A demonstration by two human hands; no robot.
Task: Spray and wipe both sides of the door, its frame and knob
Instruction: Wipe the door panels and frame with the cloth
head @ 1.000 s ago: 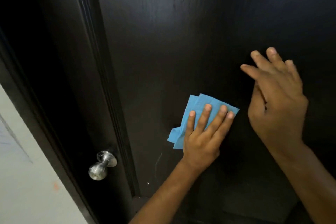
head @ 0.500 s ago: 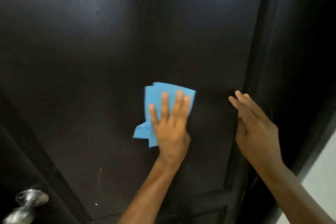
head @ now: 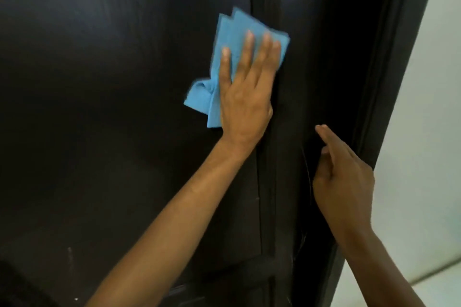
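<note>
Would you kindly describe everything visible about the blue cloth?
The blue cloth looks like thin, soft fabric folded into layers, its corners fanned at the top and a crumpled flap hanging lower left. It lies flat against the dark door beside the panel's right edge, pressed there by the left hand with straight fingers.

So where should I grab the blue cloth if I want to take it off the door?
Probably the bunched corner of the blue cloth, coming from the left side. That corner sticks out free beside the left hand, whose flat fingers press the rest against the door. The right hand hovers open lower down, clear of it.
</note>
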